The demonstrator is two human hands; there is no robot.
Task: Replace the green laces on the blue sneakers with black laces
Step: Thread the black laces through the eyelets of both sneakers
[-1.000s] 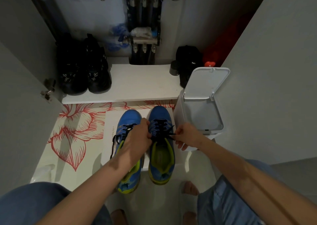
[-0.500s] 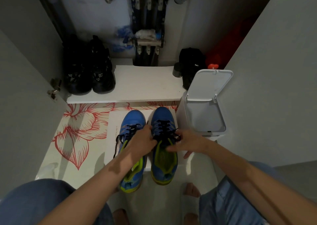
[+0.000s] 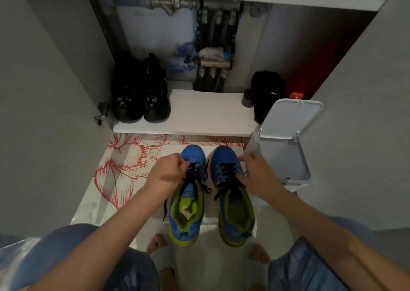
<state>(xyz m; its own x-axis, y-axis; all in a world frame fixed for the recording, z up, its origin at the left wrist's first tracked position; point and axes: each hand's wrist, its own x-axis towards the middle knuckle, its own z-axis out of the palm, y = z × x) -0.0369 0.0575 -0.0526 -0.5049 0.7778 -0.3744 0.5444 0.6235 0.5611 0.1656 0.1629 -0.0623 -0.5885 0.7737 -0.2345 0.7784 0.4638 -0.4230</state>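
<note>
left hand point(image 3: 168, 173) moved to laces point(image 3: 195, 176) of left sneaker point(image 3: 193, 155) | bin point(image 3: 286, 157) (open) beside

two blue sneakers point(image 3: 193, 156), two black shoes point(image 3: 155, 101)

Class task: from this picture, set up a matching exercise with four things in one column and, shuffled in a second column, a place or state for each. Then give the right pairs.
Column A
1. black shoes
2. bin lid
3. black laces
4. left hand

Column B
a. raised open
b. pinching a lace on the left sneaker
c. on the white shelf
d. threaded through the blue sneakers

Pairs: 1-c, 2-a, 3-d, 4-b
</note>
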